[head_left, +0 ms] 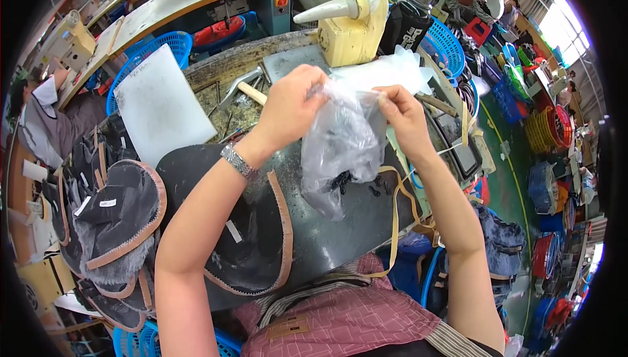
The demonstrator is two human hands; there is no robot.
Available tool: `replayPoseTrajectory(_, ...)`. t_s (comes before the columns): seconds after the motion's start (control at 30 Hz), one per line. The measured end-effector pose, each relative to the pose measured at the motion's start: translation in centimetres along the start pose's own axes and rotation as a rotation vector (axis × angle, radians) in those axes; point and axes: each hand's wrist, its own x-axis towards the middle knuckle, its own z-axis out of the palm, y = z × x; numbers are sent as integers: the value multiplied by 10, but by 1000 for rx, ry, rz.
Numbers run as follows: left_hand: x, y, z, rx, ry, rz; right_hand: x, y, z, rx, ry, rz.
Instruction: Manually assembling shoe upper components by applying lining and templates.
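Note:
Between my two hands hangs a clear plastic bag (347, 138), held by its upper edge above the dark work surface. My left hand (294, 105), with a metal watch on the wrist, is closed on the bag's left upper side. The fingers of my right hand (402, 115) pinch its right upper corner. Small black pieces (341, 180) show at the bag's lower part, and a few more (376, 190) lie beside it. To the left on the table is a dark curved piece with tan edging (252, 233).
Dark fleece-lined pieces (121, 216) are piled at the left. A white board (160, 105), a hammer (252, 92) and loose tools lie beyond my left arm. At the back stand a yellow block with a nozzle bottle (353, 33) and a black bottle (409, 20). A tan strip (396, 226) hangs over the near edge.

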Motion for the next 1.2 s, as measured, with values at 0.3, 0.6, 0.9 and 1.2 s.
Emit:
replayPoseTrajectory(0.3,-20,1,15,-579,-170,-184,17,27,8,-393,-381,65)
replayPoseTrajectory(0.6,-53,-28,-8,-751,-268,-545,18,-21,12,-571,38,-577)
replayPoseTrajectory(0.9,-95,-6,50,414,-398,-71,-51,31,25,-928,-319,-349)
replayPoseTrajectory(1.2,-55,-4,13,-112,-482,-290,-30,15,17,-767,-202,-373)
